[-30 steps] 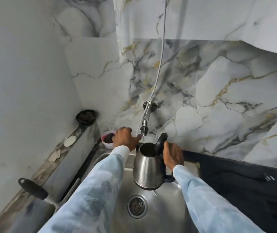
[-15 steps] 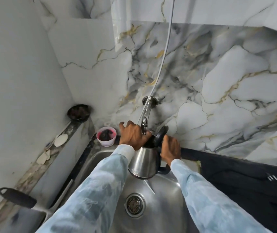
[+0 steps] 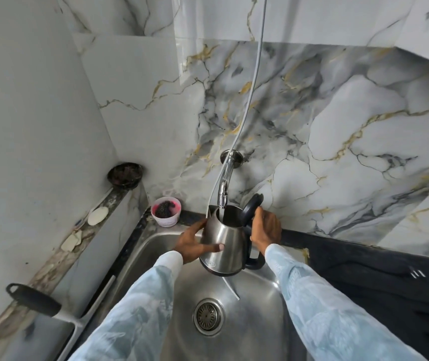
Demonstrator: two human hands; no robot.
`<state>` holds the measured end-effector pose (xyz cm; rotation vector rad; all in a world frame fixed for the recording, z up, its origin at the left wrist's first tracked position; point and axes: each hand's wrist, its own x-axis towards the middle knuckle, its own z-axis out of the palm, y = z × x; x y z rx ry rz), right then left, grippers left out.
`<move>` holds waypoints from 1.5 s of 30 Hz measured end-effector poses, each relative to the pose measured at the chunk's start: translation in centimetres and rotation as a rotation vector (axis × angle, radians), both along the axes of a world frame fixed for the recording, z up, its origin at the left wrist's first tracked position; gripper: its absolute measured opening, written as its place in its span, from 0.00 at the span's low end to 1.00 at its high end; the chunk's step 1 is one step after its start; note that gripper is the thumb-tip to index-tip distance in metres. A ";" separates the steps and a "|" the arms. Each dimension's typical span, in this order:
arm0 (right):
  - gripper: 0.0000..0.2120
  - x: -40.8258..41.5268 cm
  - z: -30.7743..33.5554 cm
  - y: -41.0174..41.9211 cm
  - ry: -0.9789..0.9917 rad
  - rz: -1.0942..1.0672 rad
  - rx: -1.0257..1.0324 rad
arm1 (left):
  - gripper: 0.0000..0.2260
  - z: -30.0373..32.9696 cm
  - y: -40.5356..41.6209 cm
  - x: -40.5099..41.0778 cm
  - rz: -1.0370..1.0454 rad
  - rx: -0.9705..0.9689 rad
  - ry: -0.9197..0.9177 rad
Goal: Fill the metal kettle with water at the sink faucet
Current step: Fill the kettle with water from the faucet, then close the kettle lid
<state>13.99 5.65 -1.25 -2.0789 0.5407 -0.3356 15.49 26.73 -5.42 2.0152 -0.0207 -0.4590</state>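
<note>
The kettle (image 3: 225, 242) is held under the faucet (image 3: 223, 190), lid up. Its body is cupped by the left hand (image 3: 191, 243); its handle is clasped by the right hand (image 3: 265, 229).

Brushed steel kettle (image 3: 225, 242), shiny metal sink (image 3: 255, 303), glossy marble wall (image 3: 338, 121).

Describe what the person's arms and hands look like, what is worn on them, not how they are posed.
Both arms wear long, loose sleeves of pale blue fabric with a faint mottled whitish pattern. The left sleeve ends in a plain white cuff at the wrist; the right sleeve carries the same pattern almost to its edge. The left hand and right hand are bare: no gloves, and no rings, watch or bracelets show.
</note>
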 end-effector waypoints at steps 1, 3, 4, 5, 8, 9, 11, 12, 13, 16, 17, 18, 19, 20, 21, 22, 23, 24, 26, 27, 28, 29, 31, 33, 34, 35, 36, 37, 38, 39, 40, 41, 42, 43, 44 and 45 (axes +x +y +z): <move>0.31 -0.1 -0.1 0.0 0.005 0.001 -0.008 | 0.53 -0.1 0.0 -0.1 -0.007 0.003 -0.005; 0.29 -0.3 -0.6 0.1 -0.004 0.001 -0.029 | 0.53 -0.4 0.1 -0.3 -0.006 0.006 -0.005; 0.27 -0.4 -0.7 0.1 -0.012 0.000 -0.033 | 0.53 -0.5 0.1 -0.5 -0.002 0.011 0.000; 0.27 -0.4 -0.7 0.2 -0.015 -0.002 -0.033 | 0.52 -0.5 0.2 -0.5 -0.003 0.017 0.006; 0.25 -0.3 -0.7 0.1 -0.030 -0.005 -0.035 | 0.49 -0.1 0.1 -0.2 -0.009 -0.045 0.028; 0.24 -0.3 -0.7 0.0 -0.021 -0.002 -0.037 | 0.45 0.3 -0.1 0.1 0.021 -0.115 0.028; 0.23 -0.3 -0.9 -0.1 -0.007 0.001 -0.029 | 0.35 1.9 -0.8 1.0 0.131 -0.258 -0.001; 0.23 -0.3 -1.0 -0.1 -0.010 0.003 -0.023 | 0.30 2.8 -1.2 1.5 0.164 -0.285 -0.021; 0.23 -0.4 -1.1 -0.1 -0.015 0.006 -0.020 | 0.27 3.8 -1.8 2.0 0.160 -0.270 -0.042; 0.23 -0.8 -1.2 -0.4 -0.009 0.010 -0.016 | 0.19 5.8 -3.6 2.9 0.072 -0.201 -0.129; 0.23 -1.0 -1.2 -0.4 -0.010 0.016 -0.015 | 0.17 6.1 -4.2 3.0 0.071 -0.193 -0.161; 0.23 -1.0 -1.2 -0.4 -0.014 0.024 -0.019 | 0.15 6.4 -4.4 3.1 0.082 -0.183 -0.177; 0.23 -1.0 -1.2 -0.4 -0.020 0.023 -0.027 | 0.14 6.6 -4.7 3.0 0.097 -0.176 -0.175; 0.23 -1.0 -1.1 -0.4 -0.022 0.020 -0.037 | 0.13 6.7 -4.8 3.0 0.114 -0.169 -0.168; 0.24 -1.0 -1.1 -0.3 -0.026 0.018 -0.038 | 0.12 6.7 -4.7 3.0 0.130 -0.168 -0.169; 0.25 -1.0 -1.0 -0.1 -0.035 0.018 -0.030 | 0.11 6.6 -4.7 3.0 0.152 -0.134 -0.196; 0.26 -1.0 -1.0 0.0 -0.041 0.019 -0.023 | 0.09 6.5 -4.9 3.1 0.180 -0.041 -0.255; 0.27 -1.0 -1.0 0.0 -0.041 0.018 -0.013 | 0.09 6.5 -5.1 3.1 0.217 0.104 -0.322; 0.27 -0.9 -1.0 0.2 -0.044 0.020 -0.010 | 0.13 6.7 -5.9 2.6 0.288 0.313 -0.407; 0.27 -1.5 -0.9 -0.5 -0.052 -0.015 0.001 | 0.15 6.8 -6.7 2.1 0.277 0.318 -0.425; 0.27 -1.6 -0.8 -0.6 -0.052 -0.028 0.002 | 0.17 6.5 -6.7 2.0 0.287 0.252 -0.419; 0.27 -1.6 -0.7 -0.7 -0.052 -0.029 0.003 | 0.19 6.1 -6.1 1.9 0.307 0.116 -0.365; 0.28 -1.6 -0.6 -0.7 -0.057 -0.019 -0.009 | 0.25 5.2 -4.6 1.5 0.358 -0.260 -0.104; 0.30 -1.6 -0.7 -0.7 -0.034 -0.007 -0.013 | 0.28 3.5 -3.1 0.9 0.313 -0.474 0.153; 0.33 -1.6 -0.8 -0.8 -0.021 -0.015 -0.002 | 0.31 2.5 -2.7 0.7 0.259 -0.479 0.199; 0.35 -1.6 -0.9 -0.9 -0.009 -0.031 0.010 | 0.34 1.6 -2.6 0.5 0.214 -0.466 0.236; 0.37 -1.7 -1.0 -1.0 0.001 -0.045 0.014 | 0.37 1.2 -2.6 0.2 0.186 -0.456 0.266; 0.37 -1.9 -0.9 -1.1 0.011 -0.053 0.015 | 0.38 1.1 -2.9 -0.1 0.175 -0.443 0.279; 0.36 -2.3 -0.8 -1.2 0.023 -0.057 0.016 | 0.38 1.2 -3.2 -0.6 0.171 -0.426 0.276; 0.35 -2.7 -0.8 -1.2 0.038 -0.064 0.019 | 0.36 1.7 -3.6 -1.2 0.162 -0.405 0.275; 0.35 -3.8 -0.7 -1.4 0.046 -0.066 0.020 | 0.34 2.3 -4.2 -2.5 0.154 -0.383 0.273; 0.35 -4.4 -0.5 -1.5 0.048 -0.067 0.019 | 0.30 2.7 -4.6 -3.2 0.160 -0.371 0.270; 0.35 -5.3 -0.3 -1.8 0.039 -0.074 0.022 | 0.27 3.0 -5.2 -4.1 0.175 -0.359 0.263; 0.35 -5.8 0.0 -2.0 0.033 -0.080 0.014 | 0.25 3.1 -5.6 -4.5 0.198 -0.351 0.253; 0.35 -6.4 0.3 -2.4 0.028 -0.085 0.014 | 0.25 3.2 -6.2 -5.1 0.218 -0.345 0.243; 0.36 -7.0 0.8 -2.9 0.023 -0.089 0.010 | 0.27 3.3 -6.7 -5.6 0.227 -0.337 0.247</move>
